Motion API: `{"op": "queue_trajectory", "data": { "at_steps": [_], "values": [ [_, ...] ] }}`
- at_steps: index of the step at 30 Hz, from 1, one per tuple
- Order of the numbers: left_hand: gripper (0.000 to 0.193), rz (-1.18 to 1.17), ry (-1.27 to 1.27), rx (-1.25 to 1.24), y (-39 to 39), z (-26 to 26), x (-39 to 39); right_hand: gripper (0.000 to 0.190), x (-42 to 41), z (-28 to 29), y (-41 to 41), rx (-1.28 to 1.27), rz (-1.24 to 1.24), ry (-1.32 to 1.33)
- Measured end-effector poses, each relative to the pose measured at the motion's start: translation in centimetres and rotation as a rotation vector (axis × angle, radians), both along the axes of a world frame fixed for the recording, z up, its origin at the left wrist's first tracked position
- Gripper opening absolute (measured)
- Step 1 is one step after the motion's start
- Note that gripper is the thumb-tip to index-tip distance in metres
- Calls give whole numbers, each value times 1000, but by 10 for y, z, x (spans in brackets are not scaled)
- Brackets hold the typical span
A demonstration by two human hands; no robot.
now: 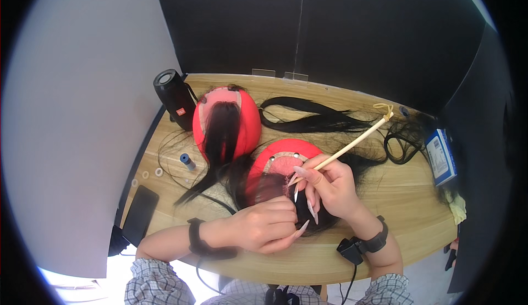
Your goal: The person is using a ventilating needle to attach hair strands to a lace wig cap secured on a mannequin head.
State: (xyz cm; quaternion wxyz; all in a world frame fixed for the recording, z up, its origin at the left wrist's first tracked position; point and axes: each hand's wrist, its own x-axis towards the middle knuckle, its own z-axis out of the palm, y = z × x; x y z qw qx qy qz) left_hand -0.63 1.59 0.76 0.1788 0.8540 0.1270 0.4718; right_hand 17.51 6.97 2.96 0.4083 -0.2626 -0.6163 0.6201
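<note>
A red wig block (290,146) stands before me, with a pale net base (285,161) fixed on it by round-headed pins. Black hair (264,186) hangs from the net and spreads around the block. My right hand (330,185) pinches a slim tool with a pale stick handle (350,145), which has a yellow band tied at its far end. The tool's tip meets the net's edge, close to the thumbnail. My left hand (262,224) lies curled over the hair at the block's near side; its grip on the strands is partly hidden.
Behind to the left is a second red wig block (249,127) bearing black hair. Around it are a black cylindrical speaker (175,98), a small blue-capped bottle (187,161) and a dark phone (141,212). A hair bundle (309,127) and a blue-and-white box (440,156) lie farther right.
</note>
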Motion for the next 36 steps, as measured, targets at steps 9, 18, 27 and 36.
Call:
{"op": "queue_trajectory", "data": {
  "at_steps": [9, 18, 27, 36],
  "values": [
    [19, -11, 6, -1, 0, 1, 0, 13, -3, 1, -1, 64, -32, -28],
    [11, -19, -21, -2, 1, -5, 1, 15, -2, 1, -1, 0, -45, 10],
    [18, -20, 3, 20, 0, -2, 0, 17, 1, -2, 0, 77, -12, -1],
    [23, 50, -31, 307, -2, -7, 2, 14, 2, -1, -1, 14, 8, 48]
  ]
}}
